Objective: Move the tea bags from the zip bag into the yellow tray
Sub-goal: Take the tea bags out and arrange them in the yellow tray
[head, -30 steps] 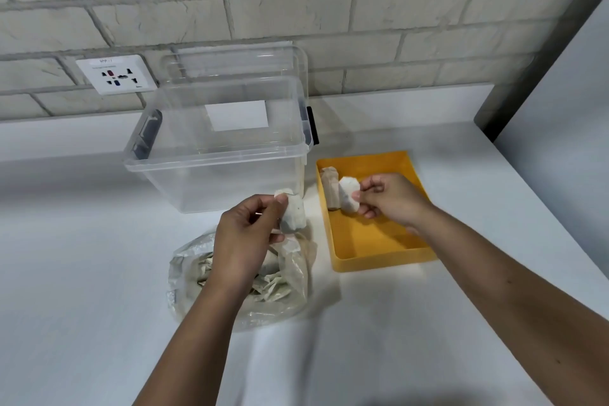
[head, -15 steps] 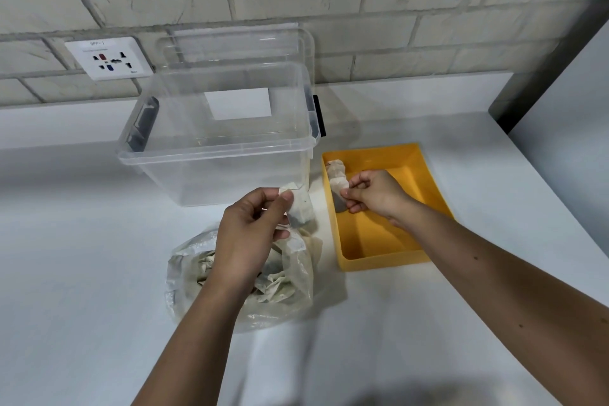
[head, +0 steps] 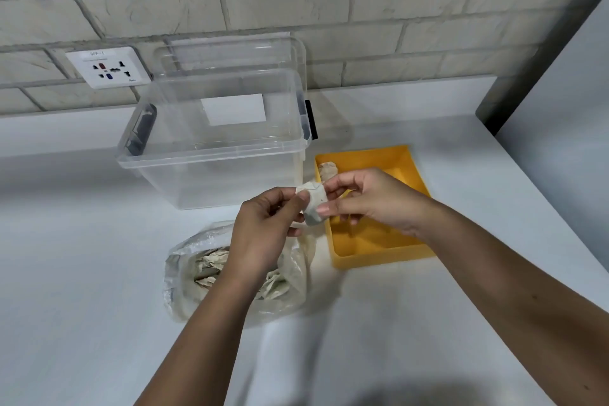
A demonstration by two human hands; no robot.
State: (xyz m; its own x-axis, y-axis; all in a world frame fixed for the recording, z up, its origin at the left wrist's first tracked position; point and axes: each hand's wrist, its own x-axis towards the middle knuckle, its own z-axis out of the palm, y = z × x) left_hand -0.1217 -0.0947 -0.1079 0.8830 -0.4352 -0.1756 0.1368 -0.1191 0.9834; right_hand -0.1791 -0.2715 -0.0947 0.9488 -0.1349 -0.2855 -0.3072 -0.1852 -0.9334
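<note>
Both hands meet on one white tea bag (head: 313, 204) held in the air just left of the yellow tray (head: 385, 254). My left hand (head: 263, 227) pinches the bag's left side and my right hand (head: 369, 198) pinches its right side. Tea bags (head: 327, 169) lie in the tray's far left corner, partly hidden behind my right hand. The clear zip bag (head: 197, 273) lies on the white counter under my left wrist, with several tea bags inside.
A clear plastic storage box (head: 214, 155) with its lid leaning behind stands at the back, touching the tray's left corner. A wall socket (head: 107, 67) sits on the brick wall. A grey panel (head: 566, 115) borders the counter on the right.
My right hand has left the tray's far corner, where it set down a tea bag, and moved left to take hold of the bag in my left hand.
</note>
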